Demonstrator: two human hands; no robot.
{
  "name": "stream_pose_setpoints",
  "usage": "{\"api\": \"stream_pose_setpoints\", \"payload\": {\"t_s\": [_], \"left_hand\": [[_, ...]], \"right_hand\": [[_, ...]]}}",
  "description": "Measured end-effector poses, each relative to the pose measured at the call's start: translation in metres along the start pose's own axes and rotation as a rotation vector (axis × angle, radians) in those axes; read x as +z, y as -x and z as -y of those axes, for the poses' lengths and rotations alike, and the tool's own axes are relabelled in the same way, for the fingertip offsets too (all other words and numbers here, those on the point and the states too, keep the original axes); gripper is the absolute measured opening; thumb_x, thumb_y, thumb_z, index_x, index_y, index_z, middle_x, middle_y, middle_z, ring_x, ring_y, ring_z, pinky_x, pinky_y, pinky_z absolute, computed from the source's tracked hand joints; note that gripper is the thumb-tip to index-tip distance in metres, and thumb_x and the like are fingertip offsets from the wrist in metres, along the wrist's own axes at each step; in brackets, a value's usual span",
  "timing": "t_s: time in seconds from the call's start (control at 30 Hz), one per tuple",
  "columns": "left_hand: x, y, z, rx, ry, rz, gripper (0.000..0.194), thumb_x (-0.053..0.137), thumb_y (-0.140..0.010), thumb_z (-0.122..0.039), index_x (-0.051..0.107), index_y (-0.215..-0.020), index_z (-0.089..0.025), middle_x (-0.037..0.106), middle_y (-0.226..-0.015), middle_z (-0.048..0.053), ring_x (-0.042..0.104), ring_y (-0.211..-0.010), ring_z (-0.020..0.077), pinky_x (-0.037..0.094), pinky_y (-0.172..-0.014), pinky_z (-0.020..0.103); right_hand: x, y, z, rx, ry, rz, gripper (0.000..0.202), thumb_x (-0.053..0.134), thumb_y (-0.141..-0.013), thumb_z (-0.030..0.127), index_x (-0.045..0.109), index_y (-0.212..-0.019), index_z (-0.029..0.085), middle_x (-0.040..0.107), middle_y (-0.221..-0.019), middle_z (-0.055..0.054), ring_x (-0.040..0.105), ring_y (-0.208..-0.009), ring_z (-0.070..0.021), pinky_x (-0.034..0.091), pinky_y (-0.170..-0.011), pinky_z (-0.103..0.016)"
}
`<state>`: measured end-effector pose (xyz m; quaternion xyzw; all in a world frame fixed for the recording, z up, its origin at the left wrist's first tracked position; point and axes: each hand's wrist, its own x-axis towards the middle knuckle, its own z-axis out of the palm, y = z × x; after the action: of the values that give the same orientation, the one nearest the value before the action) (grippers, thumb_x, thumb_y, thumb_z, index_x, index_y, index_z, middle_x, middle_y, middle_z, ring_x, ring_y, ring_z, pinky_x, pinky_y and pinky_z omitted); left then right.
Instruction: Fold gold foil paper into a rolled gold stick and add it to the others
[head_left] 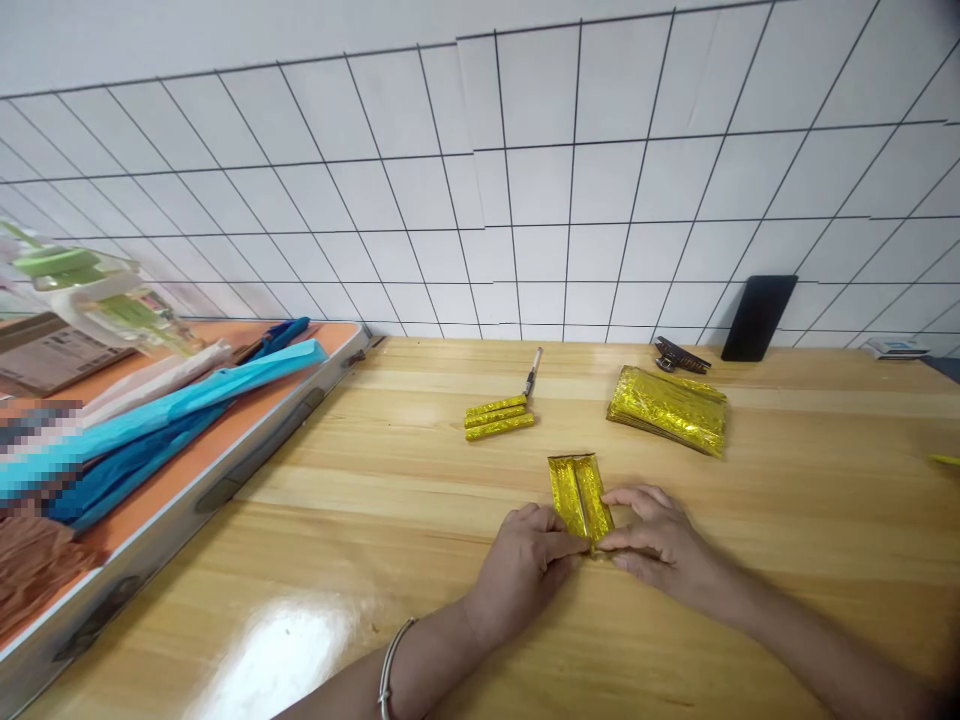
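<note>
White wall (525, 240) with a dark grid backs the wooden surface (330, 510). At left, an orange tabletop (176, 480) carries light-blue, dark-blue, pale and brown crinkled material (225, 385), a box (60, 350), contents not visible, and a clear bottle (112, 295) with a green lid; its contents cannot be made out. Left hand (525, 560) and right hand (660, 540) pinch the near end of a gold foil piece (587, 500), lying flat on the surface with a line down its middle. Beyond it, to the right, lies a gold foil stack (667, 408); a black slab (759, 318) leans against the wall. Three gold rolls (499, 418) lie side by side beyond the left hand, a dark clip (681, 356) just behind the stack, and a pen (533, 373) by the rolls' right end.
</note>
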<state>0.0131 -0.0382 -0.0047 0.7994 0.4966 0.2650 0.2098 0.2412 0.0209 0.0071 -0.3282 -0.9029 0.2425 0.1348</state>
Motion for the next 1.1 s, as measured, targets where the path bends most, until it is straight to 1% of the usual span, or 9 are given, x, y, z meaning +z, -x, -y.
{"api": "stream_pose_setpoints", "payload": {"t_s": [0.1,0.2,0.33,0.5,0.67,0.77,0.83,0.97,1.1], "left_hand": [[-0.001,-0.001,-0.002,-0.017,0.013,-0.023,0.018,0.056,-0.085,-0.019,0.069,-0.096,-0.026,0.062,-0.082,0.004,0.055,-0.082,0.0175,0.040,-0.076,0.029],[-0.001,-0.002,-0.004,-0.037,-0.001,-0.033,0.015,0.054,-0.087,-0.021,0.069,-0.091,-0.023,0.061,-0.076,0.004,0.055,-0.079,0.0176,0.040,-0.074,0.028],[0.000,-0.004,-0.004,-0.050,-0.024,-0.037,0.014,0.055,-0.087,-0.023,0.068,-0.089,-0.023,0.061,-0.075,0.004,0.055,-0.077,0.0172,0.040,-0.072,0.027],[0.001,-0.003,-0.001,-0.049,-0.020,-0.040,0.015,0.056,-0.086,-0.024,0.068,-0.093,-0.024,0.062,-0.077,0.004,0.056,-0.079,0.0174,0.041,-0.074,0.028],[0.000,-0.003,0.000,-0.019,0.007,-0.027,0.016,0.056,-0.085,-0.021,0.069,-0.092,-0.025,0.062,-0.078,0.004,0.056,-0.080,0.0168,0.040,-0.074,0.028],[-0.001,-0.003,-0.001,-0.025,0.010,-0.022,0.013,0.057,-0.085,-0.022,0.069,-0.087,-0.025,0.062,-0.076,0.003,0.056,-0.078,0.0163,0.039,-0.073,0.027],[-0.001,-0.004,-0.003,-0.045,0.015,-0.025,0.012,0.057,-0.085,-0.021,0.069,-0.084,-0.024,0.062,-0.073,0.002,0.056,-0.077,0.0159,0.039,-0.071,0.026],[-0.001,-0.005,-0.006,-0.128,0.023,-0.071,0.009,0.059,-0.082,-0.018,0.065,-0.087,-0.022,0.064,-0.076,0.000,0.056,-0.075,0.0160,0.039,-0.070,0.026],[0.001,-0.004,-0.007,-0.182,0.002,-0.086,0.004,0.058,-0.080,-0.018,0.061,-0.083,-0.020,0.062,-0.074,0.001,0.055,-0.073,0.0172,0.039,-0.069,0.026]], "right_hand": [[0.005,-0.002,0.000,0.040,-0.001,-0.039,0.018,0.056,-0.084,0.037,0.071,-0.094,0.036,0.053,-0.121,-0.004,0.043,-0.113,-0.0264,0.035,-0.093,-0.047],[0.012,-0.005,-0.002,0.070,0.003,-0.091,0.017,0.056,-0.083,0.034,0.072,-0.087,0.032,0.056,-0.116,-0.004,0.046,-0.109,-0.0250,0.036,-0.091,-0.045],[0.012,-0.006,0.000,0.097,-0.003,-0.107,0.013,0.060,-0.079,0.033,0.072,-0.085,0.030,0.055,-0.116,-0.005,0.046,-0.109,-0.0263,0.036,-0.091,-0.046],[0.008,-0.005,0.001,0.085,-0.021,-0.040,0.017,0.062,-0.077,0.036,0.070,-0.092,0.034,0.052,-0.120,-0.004,0.042,-0.114,-0.0279,0.034,-0.093,-0.047],[0.011,-0.006,-0.003,0.093,-0.005,-0.033,0.018,0.061,-0.078,0.040,0.071,-0.093,0.039,0.052,-0.121,-0.002,0.042,-0.114,-0.0291,0.033,-0.092,-0.049],[0.015,-0.008,-0.004,0.109,0.007,-0.047,0.017,0.061,-0.079,0.040,0.071,-0.091,0.039,0.053,-0.119,-0.002,0.043,-0.113,-0.0289,0.033,-0.091,-0.049],[0.017,-0.008,-0.002,0.129,0.018,-0.074,0.016,0.060,-0.079,0.038,0.072,-0.089,0.039,0.054,-0.117,-0.002,0.044,-0.111,-0.0282,0.034,-0.090,-0.048],[0.022,-0.010,-0.001,0.162,0.042,-0.131,0.014,0.060,-0.078,0.036,0.072,-0.085,0.036,0.057,-0.114,-0.002,0.047,-0.107,-0.0268,0.036,-0.087,-0.046],[0.025,-0.011,-0.002,0.168,0.042,-0.165,0.013,0.061,-0.077,0.036,0.072,-0.081,0.033,0.058,-0.111,-0.003,0.049,-0.104,-0.0267,0.037,-0.085,-0.045]]}}
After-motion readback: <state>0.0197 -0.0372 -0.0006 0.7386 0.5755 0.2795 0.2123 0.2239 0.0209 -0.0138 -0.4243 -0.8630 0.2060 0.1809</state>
